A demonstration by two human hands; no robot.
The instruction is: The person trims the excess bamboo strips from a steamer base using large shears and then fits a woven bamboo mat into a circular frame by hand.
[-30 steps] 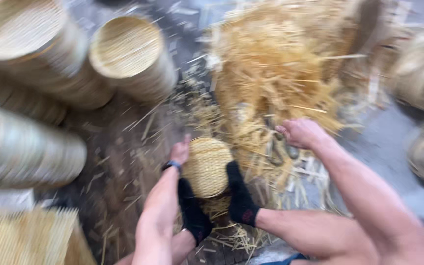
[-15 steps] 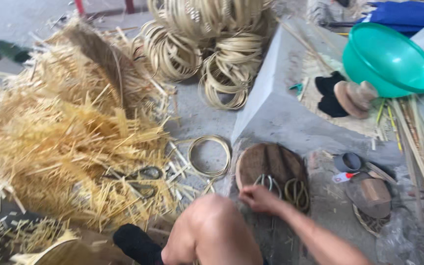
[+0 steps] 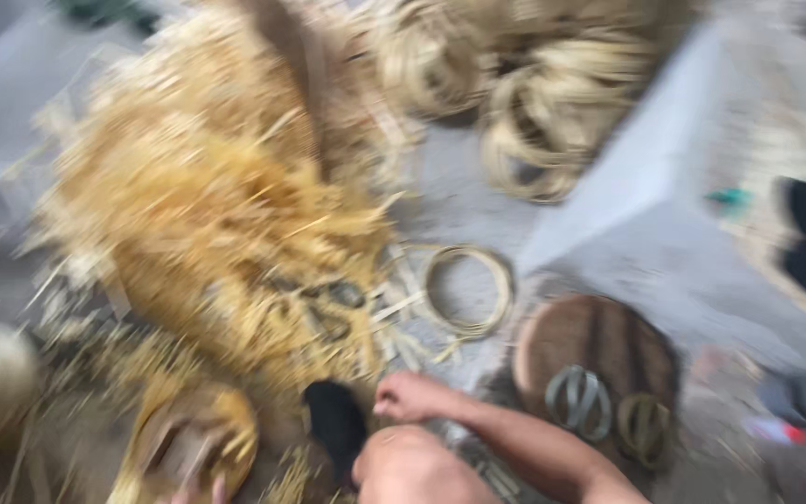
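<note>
Blur is spread over the whole head view, so fine detail is lost. A large heap of pale yellow bamboo shavings (image 3: 226, 215) is taken as the landmark; it fills the left and middle of the frame on the grey floor (image 3: 478, 201).

Just below the heap's lower right corner, the right hand (image 3: 409, 396) is seen with its fingers curled inward, resting at the fringe of loose strips. Whether anything is pinched in it cannot be told through the blur. Its forearm is stretched from lower right towards upper left.

At the heap's lower left edge, a round woven bamboo disc (image 3: 196, 439) is seen lying roughly flat, its face turned up to the camera; being round, no long axis is shown. Only fingertips of the left hand (image 3: 207, 489) are visible at the disc's lower rim, at the frame's bottom edge, and its grip cannot be judged. A black sock-clad foot (image 3: 336, 422) is placed between the disc and the right hand.

To the right of the heap, a thin bamboo ring (image 3: 467, 289) is laid flat on the floor, apart from the hand. Further right, a dark round wooden board (image 3: 599, 359) carries two small metal rings (image 3: 578, 401). Above and right of the heap, coils of split bamboo (image 3: 534, 112) are piled.
</note>
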